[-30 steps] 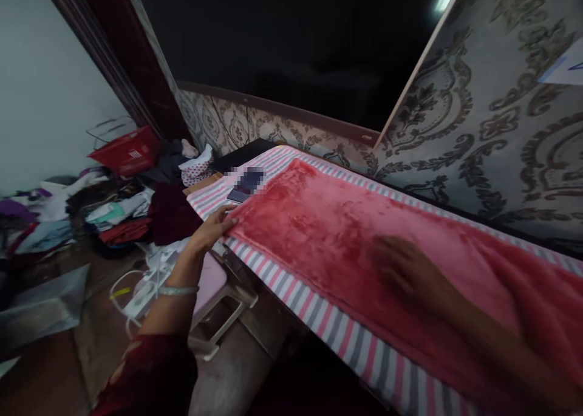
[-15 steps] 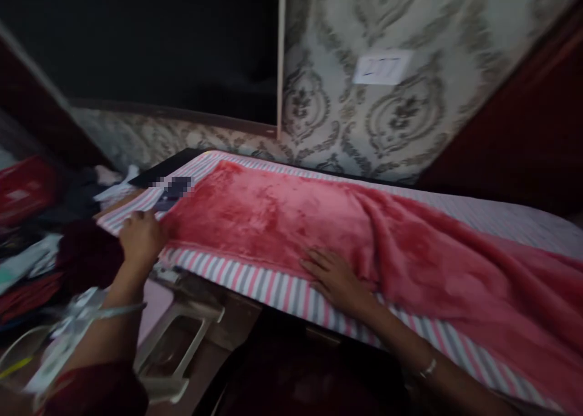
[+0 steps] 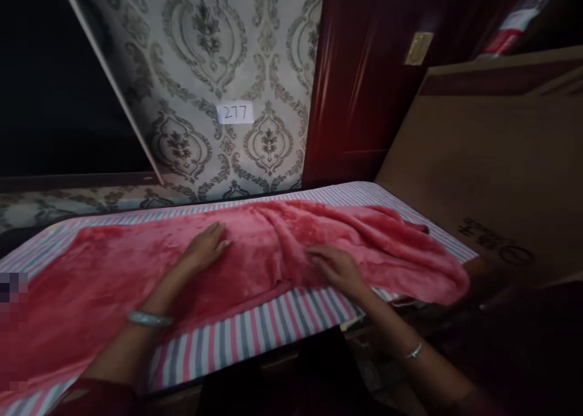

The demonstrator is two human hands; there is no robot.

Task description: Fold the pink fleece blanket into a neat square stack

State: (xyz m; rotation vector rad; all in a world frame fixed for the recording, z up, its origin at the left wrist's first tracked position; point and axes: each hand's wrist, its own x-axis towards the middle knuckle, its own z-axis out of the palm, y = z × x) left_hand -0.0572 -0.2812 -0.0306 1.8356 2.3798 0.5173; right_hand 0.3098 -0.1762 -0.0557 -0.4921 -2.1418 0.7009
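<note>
A pinkish-red plush blanket (image 3: 150,264) lies lengthwise over a table covered with a striped cloth (image 3: 255,331). Its left part is spread flat, while the right part is gathered in loose folds. My left hand (image 3: 207,246) rests on the flat part, fingers stretched out and holding nothing. At a raised fold near the blanket's middle is my right hand (image 3: 337,267), its slightly bent fingers apart and touching the plush. Some of the right fingertips are blurred against the fabric. The blanket's right end bunches up near the table's right edge.
Behind the table stands a patterned wall with a paper label (image 3: 235,112) reading 277. A dark screen (image 3: 68,88) is at the left. To the right, a large cardboard box (image 3: 492,161) stands close to the table end, with a bottle (image 3: 519,21) above it.
The view has turned right. My left hand has left the blanket's left edge for its flat middle. My right hand has moved right from the front edge to the folds.
</note>
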